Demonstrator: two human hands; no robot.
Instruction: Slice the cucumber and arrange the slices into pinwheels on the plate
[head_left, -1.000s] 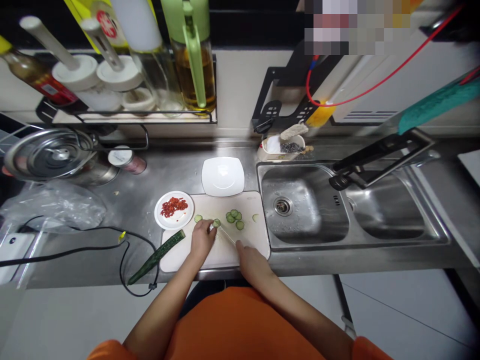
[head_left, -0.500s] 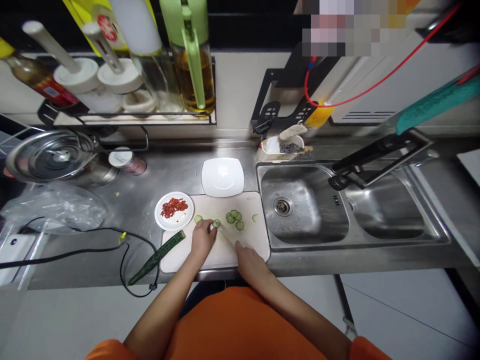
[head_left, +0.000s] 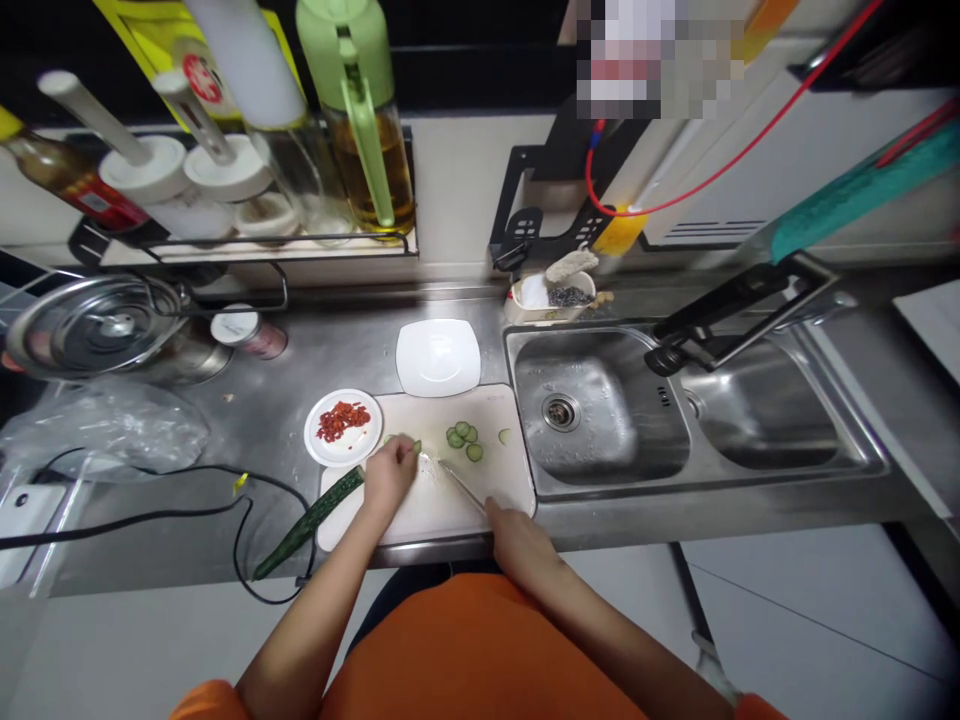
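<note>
Right hand (head_left: 521, 540): closed in a grip around the knife (head_left: 466, 489), handle hidden inside my fist, thin blade angled up and left over the cutting board (head_left: 457, 520). Left hand (head_left: 390, 478): fingers bent, fingertips at a small green cucumber piece (head_left: 417, 447); can't tell whether I'm pinching it or just touching it. Pale bits (head_left: 430, 474) on the board between my left fingers and the blade.

Long cucumber (head_left: 311, 522) lies slantwise, upper end on the board just beside my left hand, lower end out over the counter (head_left: 187, 540) near the front edge. Black cord (head_left: 285, 481) loops around that lower part. Cucumber slices (head_left: 462, 434) sit in a loose cluster right of my left hand, beyond the blade tip; a lone slice (head_left: 504, 437) farther right, near the board's right edge.

Round white plate (head_left: 325, 450) with chopped red pieces (head_left: 343, 421) at the board's upper left corner. White square dish (head_left: 438, 357) right at the board's far edge, nothing visible in it but glare. Sink (head_left: 607, 400) just right of the board, faucet (head_left: 701, 330) over it. Container of seasonings (head_left: 541, 314) behind the sink. Lidded pot (head_left: 112, 325) and plastic bag (head_left: 109, 425) at far left.
</note>
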